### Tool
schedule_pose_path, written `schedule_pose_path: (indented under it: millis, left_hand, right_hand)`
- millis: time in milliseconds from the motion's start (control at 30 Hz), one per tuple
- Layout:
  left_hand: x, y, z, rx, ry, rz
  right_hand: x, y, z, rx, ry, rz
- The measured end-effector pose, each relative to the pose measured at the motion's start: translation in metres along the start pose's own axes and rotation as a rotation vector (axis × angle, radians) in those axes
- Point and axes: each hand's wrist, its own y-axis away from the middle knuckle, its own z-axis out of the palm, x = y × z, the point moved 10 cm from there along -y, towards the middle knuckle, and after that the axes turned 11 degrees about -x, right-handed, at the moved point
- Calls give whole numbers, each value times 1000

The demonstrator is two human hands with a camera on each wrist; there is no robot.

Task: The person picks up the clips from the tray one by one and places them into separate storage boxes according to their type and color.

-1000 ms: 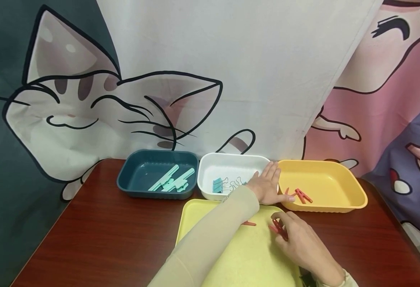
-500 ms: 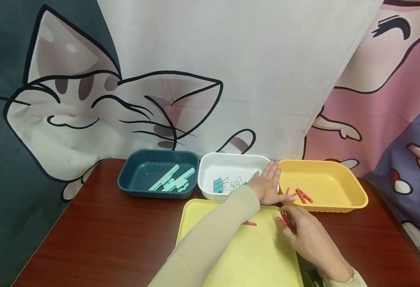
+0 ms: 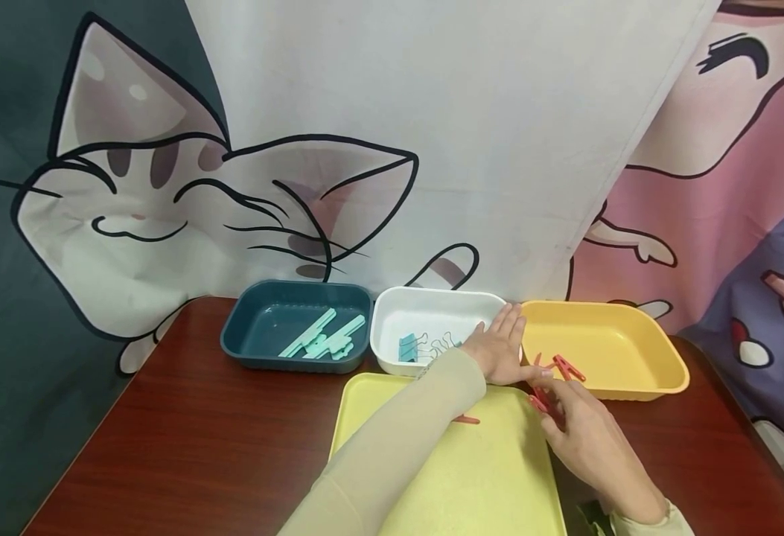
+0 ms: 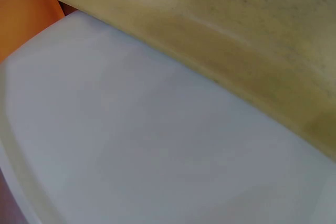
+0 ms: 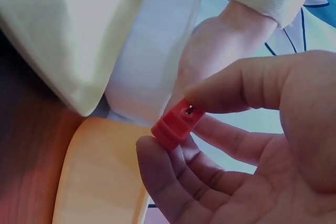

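Note:
My right hand (image 3: 586, 435) pinches a red clothespin (image 5: 177, 124) between thumb and fingertips, at the front left corner of the yellow basin (image 3: 613, 327). Straight fingers of my left hand (image 3: 495, 353) lie over the right end of the white basin (image 3: 438, 304), its thumb reaching the yellow basin's rim. Red clothespins (image 3: 569, 367) lie inside the yellow basin. On the yellow tray (image 3: 472, 484), another red clothespin (image 3: 467, 420) is partly hidden behind my left sleeve. The left wrist view shows the white basin's wall (image 4: 147, 119) and the tray's edge, not the hand.
Blue binder clips (image 3: 408, 348) lie in the white basin. To its left, a dark teal basin (image 3: 257, 320) holds several mint-green clips (image 3: 307, 333). All three basins stand along the back of the brown table (image 3: 184, 447), before a printed cloth (image 3: 499, 112). Something green (image 3: 596, 517) shows near my right wrist.
The right hand has carried its red clothespin rightward and farther back, from over the tray to the yellow basin's near corner. My left hand has stayed in place.

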Motion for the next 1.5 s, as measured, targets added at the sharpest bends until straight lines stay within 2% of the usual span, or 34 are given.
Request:
schedule_pose_path:
  millis: [167, 467, 633, 1167, 1500]
  left_hand:
    - [1, -1, 1, -3, -35, -4]
    - [1, -1, 0, 6, -36, -4]
    - [1, 0, 0, 4, -37, 2]
    - [1, -2, 0, 9, 3, 2]
    - [0, -1, 0, 10, 46, 14]
  right_hand:
    - [6, -2, -3, 38, -4, -1]
    - [13, -3, -10, 102, -23, -1]
    - [20, -3, -12, 109, -29, 21]
    - [33, -2, -25, 164, -25, 30]
    - [52, -4, -29, 182, -33, 72]
